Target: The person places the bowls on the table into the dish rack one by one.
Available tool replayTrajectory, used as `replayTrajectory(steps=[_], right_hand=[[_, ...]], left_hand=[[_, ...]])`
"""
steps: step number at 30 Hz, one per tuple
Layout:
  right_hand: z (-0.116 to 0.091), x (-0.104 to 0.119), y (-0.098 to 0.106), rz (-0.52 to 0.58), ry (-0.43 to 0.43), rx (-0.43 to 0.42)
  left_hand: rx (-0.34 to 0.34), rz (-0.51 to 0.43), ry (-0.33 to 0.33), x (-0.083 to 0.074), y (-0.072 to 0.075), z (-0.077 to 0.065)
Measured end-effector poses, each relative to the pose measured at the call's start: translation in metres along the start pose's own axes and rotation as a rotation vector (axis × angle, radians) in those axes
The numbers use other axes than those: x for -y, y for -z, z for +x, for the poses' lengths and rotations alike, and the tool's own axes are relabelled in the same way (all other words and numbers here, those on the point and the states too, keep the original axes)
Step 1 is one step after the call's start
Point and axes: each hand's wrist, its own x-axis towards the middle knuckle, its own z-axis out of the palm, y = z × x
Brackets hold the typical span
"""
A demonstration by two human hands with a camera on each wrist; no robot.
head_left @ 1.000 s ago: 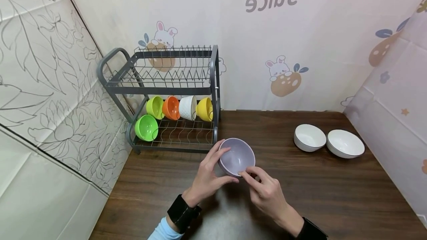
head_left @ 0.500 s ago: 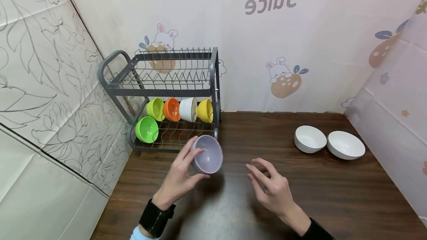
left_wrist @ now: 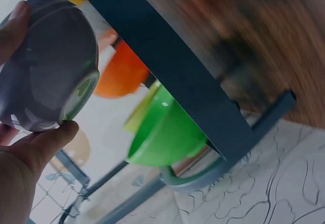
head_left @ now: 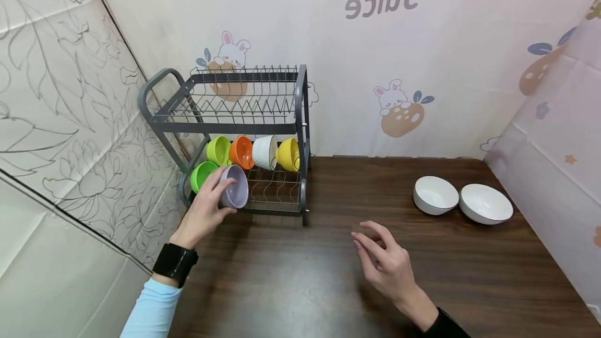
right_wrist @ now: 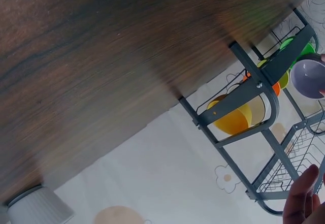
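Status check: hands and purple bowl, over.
Left hand gripping purple bowl at lower tier of rack. Right hand holding nothing, above table. Possible obstruction: green bowl, close on its left.

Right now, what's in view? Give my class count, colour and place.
Wood-grain table: 1, brown, foreground
Two-tier wire rack: 1, grey, table's left
Round green bowl: 1, green, rack's lower front
Small round bowls: 4, lime, orange, white, yellow, lower back
Round purple bowl: 1, purple, at rack's front
Dark-rimmed bowls: 2, white, table's right
Printed wall coverings: 3, pale, left, behind, right
Left hand: 1, bare, holding purple bowl
Right hand: 1, bare, above table
Wrist coverings: 2, black, both wrists
Sleeve: 1, light blue, left arm
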Motion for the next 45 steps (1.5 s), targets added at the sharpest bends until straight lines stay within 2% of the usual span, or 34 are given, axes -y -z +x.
replayTrajectory(steps=[3,6,14,17,21,26,33,45], right_hand=[[0.0,0.0,0.001,-0.001,-0.004,-0.006],[0.0,0.0,0.003,-0.004,-0.01,-0.008],[-0.003,0.0,0.006,-0.014,-0.027,-0.008],[-0.003,0.0,0.007,-0.023,-0.033,-0.013],[-0.002,-0.001,0.008,-0.026,-0.035,-0.014],[-0.003,-0.001,0.009,-0.021,-0.041,-0.012],[-0.006,0.0,0.007,-0.02,-0.053,-0.002],[-0.005,-0.001,0.004,-0.023,-0.059,0.009]], left_hand=[[0.051,0.033,0.005,0.016,0.001,0.006],[0.099,0.074,0.01,0.025,0.0,0.012],[0.161,0.163,-0.023,0.034,-0.005,0.02],[0.184,0.156,-0.022,0.037,-0.006,0.021],[0.207,0.12,0.014,0.042,-0.008,0.022],[0.219,0.089,0.048,0.046,-0.01,0.023],[0.211,0.073,0.011,0.047,-0.014,0.025],[0.222,0.098,0.033,0.047,-0.014,0.026]])
